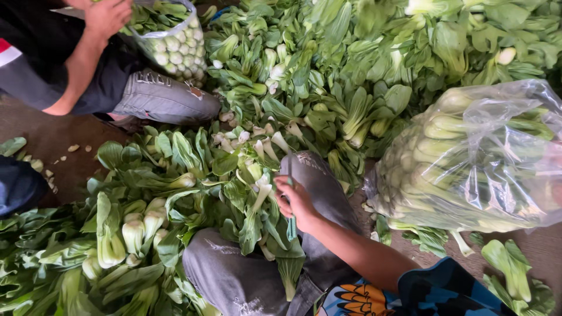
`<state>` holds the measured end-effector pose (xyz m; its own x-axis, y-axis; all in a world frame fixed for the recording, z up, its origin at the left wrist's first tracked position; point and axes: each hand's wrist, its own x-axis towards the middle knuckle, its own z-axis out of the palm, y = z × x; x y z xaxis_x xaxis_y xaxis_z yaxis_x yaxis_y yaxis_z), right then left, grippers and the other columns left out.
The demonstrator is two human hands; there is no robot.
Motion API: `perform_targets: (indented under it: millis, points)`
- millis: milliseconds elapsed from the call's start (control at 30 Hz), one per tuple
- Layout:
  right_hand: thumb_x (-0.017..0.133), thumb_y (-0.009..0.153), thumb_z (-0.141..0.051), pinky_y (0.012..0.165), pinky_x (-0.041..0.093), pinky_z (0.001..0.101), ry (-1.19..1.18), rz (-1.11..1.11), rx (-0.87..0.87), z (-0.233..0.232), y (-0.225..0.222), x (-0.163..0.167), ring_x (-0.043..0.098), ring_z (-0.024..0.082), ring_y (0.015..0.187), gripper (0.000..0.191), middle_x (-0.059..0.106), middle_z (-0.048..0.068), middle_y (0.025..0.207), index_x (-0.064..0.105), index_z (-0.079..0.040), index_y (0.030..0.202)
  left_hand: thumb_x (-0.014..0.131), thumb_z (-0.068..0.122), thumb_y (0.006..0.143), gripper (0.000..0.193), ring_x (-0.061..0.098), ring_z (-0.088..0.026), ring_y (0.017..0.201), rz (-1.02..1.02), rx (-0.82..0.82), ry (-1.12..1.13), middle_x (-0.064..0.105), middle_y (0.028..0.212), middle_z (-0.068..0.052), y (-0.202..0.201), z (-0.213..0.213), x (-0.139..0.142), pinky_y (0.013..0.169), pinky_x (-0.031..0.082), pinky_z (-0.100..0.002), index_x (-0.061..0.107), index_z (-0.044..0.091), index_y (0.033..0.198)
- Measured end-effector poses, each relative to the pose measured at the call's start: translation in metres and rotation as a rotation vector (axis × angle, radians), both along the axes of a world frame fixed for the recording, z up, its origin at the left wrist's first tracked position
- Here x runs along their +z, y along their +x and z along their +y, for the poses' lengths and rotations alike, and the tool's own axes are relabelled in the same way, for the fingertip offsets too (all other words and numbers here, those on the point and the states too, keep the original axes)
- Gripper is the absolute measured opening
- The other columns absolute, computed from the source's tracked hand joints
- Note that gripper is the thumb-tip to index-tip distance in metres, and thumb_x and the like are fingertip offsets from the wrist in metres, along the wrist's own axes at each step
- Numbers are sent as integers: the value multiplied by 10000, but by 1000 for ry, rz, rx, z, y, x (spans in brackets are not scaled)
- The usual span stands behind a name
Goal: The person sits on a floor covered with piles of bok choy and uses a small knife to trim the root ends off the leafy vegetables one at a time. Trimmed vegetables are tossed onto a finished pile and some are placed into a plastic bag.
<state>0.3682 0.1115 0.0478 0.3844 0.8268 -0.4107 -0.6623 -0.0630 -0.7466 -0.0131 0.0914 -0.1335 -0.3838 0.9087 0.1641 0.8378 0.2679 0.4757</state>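
Two clear bags (pixel 480 158) stuffed with bok choy, loose heads (pixel 175 193) too many to count. My right hand (pixel 297 202) is curled around a green knife (pixel 291 219); can't see my left.

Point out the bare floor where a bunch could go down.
Bare brown floor lies at left, between the co-worker's knee and the near greens heap, with a few scraps on it. A smaller strip shows under the filled plastic bag. The middle and top are crowded with bok choy.
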Motion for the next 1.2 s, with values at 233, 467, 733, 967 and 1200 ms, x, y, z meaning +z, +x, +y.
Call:
perform_targets:
  millis: [233, 467, 733, 967, 1200]
  points:
    - [617, 972, -173, 354, 267, 231, -18, -86, 167, 1, -16, 7, 357, 33, 432, 324, 562, 34, 768, 539, -18, 1245, 944, 330, 560, 1026, 559, -358, 1206, 25, -18, 106, 557, 1366, -232, -12, -30, -14, 987, 524, -453, 564, 90, 1483]
    - [636, 978, -192, 368, 261, 223, -134, -174, 251, 0, -15, 0, 359, 25, 449, 318, 579, 40, 806, 564, -60, 1259, 939, 331, 659, 894, 637, -352, 1049, 16, -25, 253, 671, 1185, -215, -35, -28, -10, 957, 530, -473, 614, 56, 1445]
    - [615, 975, -153, 420, 300, 230, -51, -296, 317, 0, -35, -18, 409, 45, 493, 213, 491, -51, 683, 660, -130, 1182, 926, 202, 734, 741, 558, -422, 1305, -264, 42, 163, 631, 1349, -251, -43, -59, 7, 1078, 441, -483, 614, 45, 1387]
    - [578, 1088, -114, 476, 316, 259, 18, -247, 545, -9, -67, -24, 413, 94, 536, 256, 574, 79, 874, 534, -104, 1340, 765, 324, 959, 671, 620, -367, 1298, -634, 152, 325, 622, 1405, -227, -30, -37, 9, 1111, 480, -452, 491, 23, 1493]
    - [571, 1079, -114, 475, 314, 256, 20, -242, 568, -9, -75, -17, 404, 95, 537, 263, 572, 77, 891, 535, -107, 1339, 848, 323, 810, 939, 583, -383, 1303, -797, -314, 109, 580, 1401, -237, -42, -22, 35, 1100, 442, -444, 314, 114, 1554]
